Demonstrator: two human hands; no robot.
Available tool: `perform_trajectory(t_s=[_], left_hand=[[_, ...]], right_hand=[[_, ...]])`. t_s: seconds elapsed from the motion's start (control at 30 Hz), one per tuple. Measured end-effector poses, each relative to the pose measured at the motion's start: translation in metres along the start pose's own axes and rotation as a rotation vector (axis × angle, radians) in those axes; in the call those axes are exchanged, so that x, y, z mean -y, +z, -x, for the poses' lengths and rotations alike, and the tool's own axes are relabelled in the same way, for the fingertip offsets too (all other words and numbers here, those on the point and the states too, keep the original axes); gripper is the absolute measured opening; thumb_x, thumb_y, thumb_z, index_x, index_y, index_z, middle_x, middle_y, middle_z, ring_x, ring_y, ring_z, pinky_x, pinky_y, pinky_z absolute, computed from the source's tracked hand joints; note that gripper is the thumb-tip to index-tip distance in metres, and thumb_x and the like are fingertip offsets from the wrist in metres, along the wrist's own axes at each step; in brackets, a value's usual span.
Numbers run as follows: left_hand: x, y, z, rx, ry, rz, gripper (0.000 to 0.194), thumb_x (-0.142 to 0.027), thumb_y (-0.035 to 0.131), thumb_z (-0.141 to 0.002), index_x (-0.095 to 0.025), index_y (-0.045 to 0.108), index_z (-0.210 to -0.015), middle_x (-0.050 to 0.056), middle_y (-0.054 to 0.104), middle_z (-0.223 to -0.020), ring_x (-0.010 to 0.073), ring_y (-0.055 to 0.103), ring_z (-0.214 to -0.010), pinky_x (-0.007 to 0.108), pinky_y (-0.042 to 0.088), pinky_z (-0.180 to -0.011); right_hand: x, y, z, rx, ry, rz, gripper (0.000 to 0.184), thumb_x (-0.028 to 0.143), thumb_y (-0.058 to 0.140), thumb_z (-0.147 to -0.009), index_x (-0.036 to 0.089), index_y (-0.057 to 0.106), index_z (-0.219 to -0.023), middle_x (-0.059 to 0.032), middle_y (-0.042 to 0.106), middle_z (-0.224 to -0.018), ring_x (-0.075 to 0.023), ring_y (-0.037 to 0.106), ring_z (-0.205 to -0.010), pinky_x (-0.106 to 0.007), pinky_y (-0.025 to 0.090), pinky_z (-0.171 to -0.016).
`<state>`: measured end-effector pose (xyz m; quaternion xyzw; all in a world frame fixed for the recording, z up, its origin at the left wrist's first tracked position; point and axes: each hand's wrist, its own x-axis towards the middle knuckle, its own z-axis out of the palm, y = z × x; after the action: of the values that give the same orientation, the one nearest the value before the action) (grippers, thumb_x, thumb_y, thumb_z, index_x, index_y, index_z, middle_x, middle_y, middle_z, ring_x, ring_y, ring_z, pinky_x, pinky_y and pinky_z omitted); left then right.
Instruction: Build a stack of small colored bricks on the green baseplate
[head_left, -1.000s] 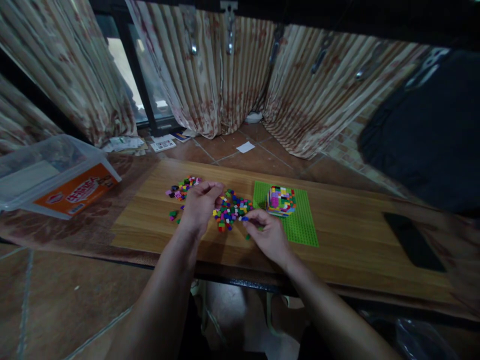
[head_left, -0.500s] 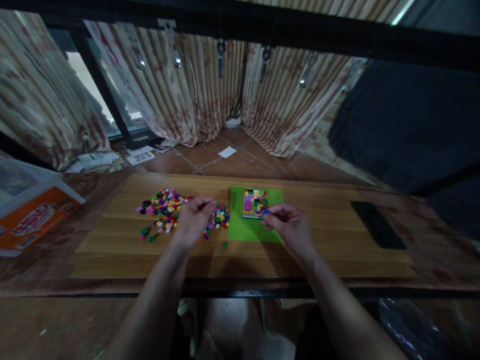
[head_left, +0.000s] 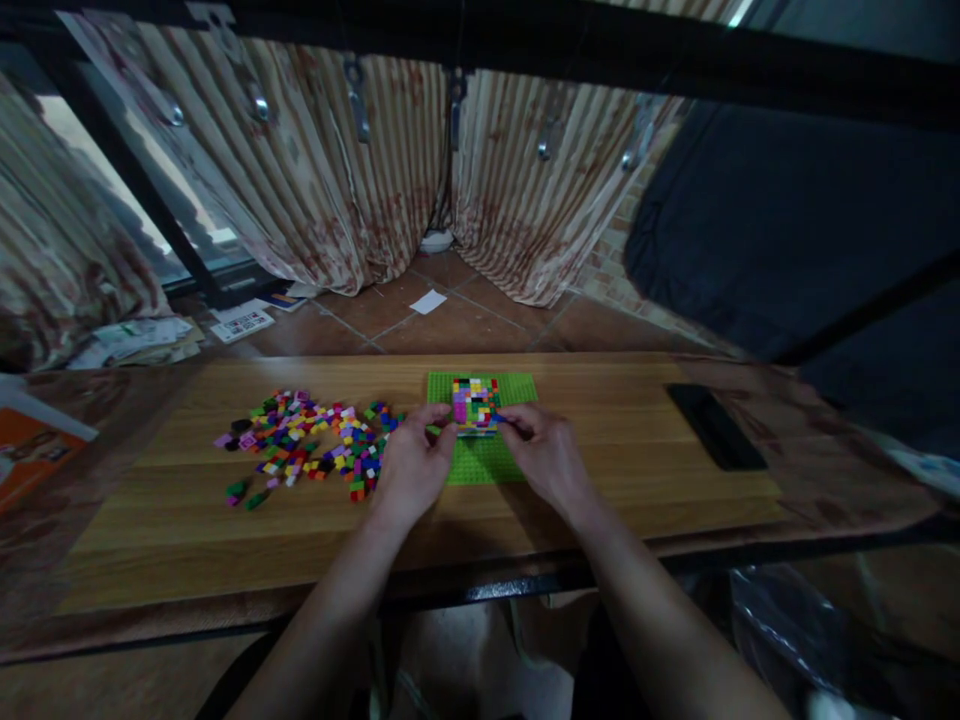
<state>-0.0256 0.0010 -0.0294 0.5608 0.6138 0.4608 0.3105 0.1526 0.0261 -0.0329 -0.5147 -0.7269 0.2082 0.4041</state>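
A multicoloured toy brick block (head_left: 474, 398) stands on the green baseplate (head_left: 480, 468), built up in layers. My right hand (head_left: 547, 448) is closed, pinching a small blue brick (head_left: 496, 417) at the block's near right corner. At the block's left side is my left hand (head_left: 418, 458), its thumb and forefinger curled together with the tips by the near left corner. Whether those fingertips hold a small piece or press on the block is hidden. Left of this hand lies a spread pile of loose bricks (head_left: 300, 432) in many colours.
A wooden board (head_left: 615, 400) lies under everything on the cloth-covered table. On its right side rests a black phone-like slab (head_left: 716, 427). An orange and white box (head_left: 37, 440) stands at the far left. Curtains (head_left: 330, 170) hang behind, with papers (head_left: 244, 322) on the tiled floor.
My left hand has moved right, from over the loose bricks to the block's left side. My right hand stays at the block's right corner with the blue brick. The view has turned right.
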Motion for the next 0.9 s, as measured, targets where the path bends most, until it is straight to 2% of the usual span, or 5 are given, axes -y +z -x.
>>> perform_trajectory(t_s=[0.23, 0.47, 0.7, 0.9], left_hand=[[-0.001, 0.004, 0.003, 0.038, 0.043, -0.144, 0.027, -0.028, 0.056, -0.083, -0.018, 0.065, -0.107, 0.007, 0.071, -0.098, 0.0172, 0.063, -0.072, 0.030, 0.049, -0.070], [-0.003, -0.001, 0.004, 0.053, 0.021, -0.218, 0.027, -0.024, 0.054, -0.084, -0.016, 0.064, -0.107, 0.008, 0.071, -0.099, 0.0161, 0.063, -0.072, 0.029, 0.050, -0.069], [-0.005, -0.003, 0.005, 0.062, 0.019, -0.240, 0.025, -0.024, 0.053, -0.085, -0.016, 0.065, -0.105, 0.007, 0.071, -0.100, 0.0143, 0.062, -0.067, 0.028, 0.050, -0.067], [-0.006, -0.003, 0.005, 0.071, 0.013, -0.257, 0.025, -0.023, 0.054, -0.084, -0.016, 0.065, -0.105, 0.006, 0.072, -0.098, 0.0150, 0.063, -0.068, 0.029, 0.051, -0.068]], right_hand=[[0.003, 0.003, -0.002, -0.047, 0.045, -0.044, 0.015, 0.023, 0.059, -0.080, 0.020, 0.072, -0.087, -0.0046, 0.071, -0.084, -0.0171, 0.066, -0.074, -0.031, 0.052, -0.071], [-0.004, 0.008, -0.003, -0.063, 0.144, -0.170, 0.017, 0.030, 0.065, -0.076, 0.018, 0.071, -0.086, -0.0051, 0.072, -0.084, -0.0177, 0.067, -0.075, -0.032, 0.053, -0.072], [-0.016, 0.016, -0.006, -0.063, 0.313, -0.400, 0.031, 0.045, 0.069, -0.071, 0.017, 0.069, -0.084, -0.0036, 0.071, -0.076, -0.0165, 0.064, -0.066, -0.028, 0.051, -0.060], [-0.009, 0.020, -0.010, -0.072, 0.456, -0.483, 0.042, 0.052, 0.073, -0.064, 0.016, 0.068, -0.084, -0.0016, 0.068, -0.068, -0.0142, 0.060, -0.056, -0.026, 0.049, -0.050]])
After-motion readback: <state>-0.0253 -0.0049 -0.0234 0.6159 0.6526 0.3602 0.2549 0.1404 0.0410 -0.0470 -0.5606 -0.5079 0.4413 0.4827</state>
